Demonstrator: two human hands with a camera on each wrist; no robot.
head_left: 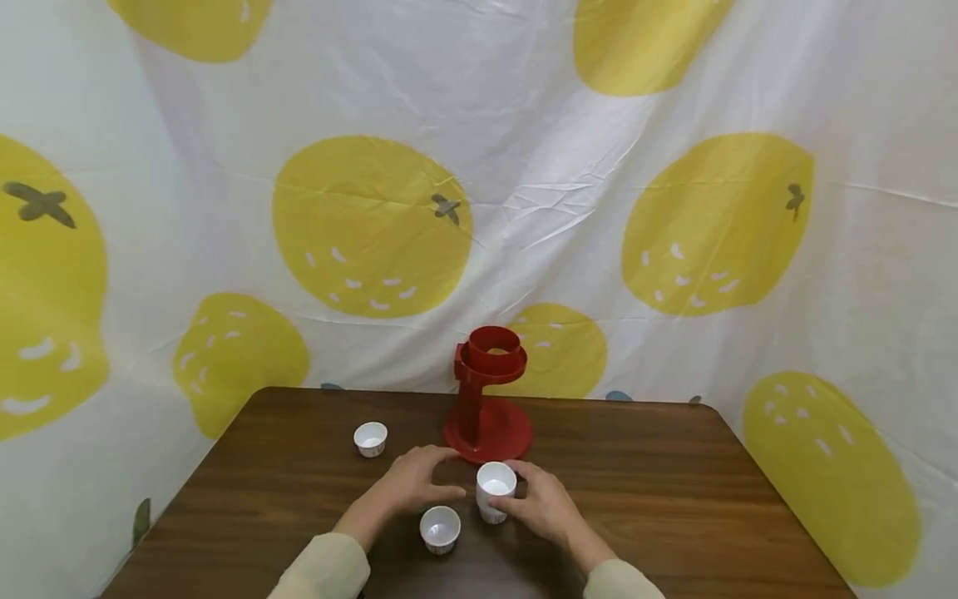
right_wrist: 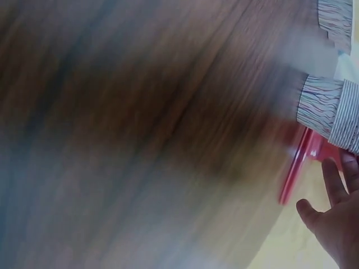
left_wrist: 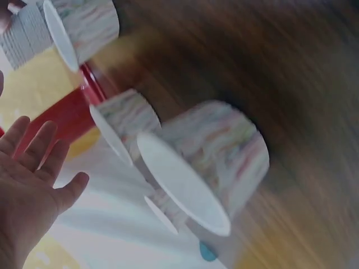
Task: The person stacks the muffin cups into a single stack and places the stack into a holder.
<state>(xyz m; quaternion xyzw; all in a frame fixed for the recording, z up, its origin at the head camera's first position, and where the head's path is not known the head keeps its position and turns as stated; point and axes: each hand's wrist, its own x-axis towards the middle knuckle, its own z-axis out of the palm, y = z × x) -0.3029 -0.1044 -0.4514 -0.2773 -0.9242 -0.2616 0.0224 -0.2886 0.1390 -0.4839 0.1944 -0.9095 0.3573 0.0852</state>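
A dark brown table [head_left: 711,499] with streaky wood grain filled the lower part of the head view, its far corners rounded and its surface lightly glossy near the front. Behind it and along both sides hung white fabric [head_left: 524,125], creased in places and printed with large yellow lemons [head_left: 372,225], some with dark stem marks. A red stand [head_left: 470,408] stood near the middle of the back edge, its round base [head_left: 509,433] flat on the wood and its cup-like top [head_left: 494,363] raised before the fabric. In front of that base, between the two hands, was an upright stack of white cups [head_left: 485,491]. The right hand [head_left: 550,503] curved around the stack's right side; whether it gripped could not be told, for the right wrist view showed its thumb apart. The left hand [head_left: 415,482] was spread wide, holding nothing, near the stack. One white cup [head_left: 440,532] stood just below it and another cup [head_left: 370,441] farther back to the left; the left wrist view showed streaky coloured patterns on the cups' outer walls. Pale sleeves [head_left: 329,566] covered both forearms.
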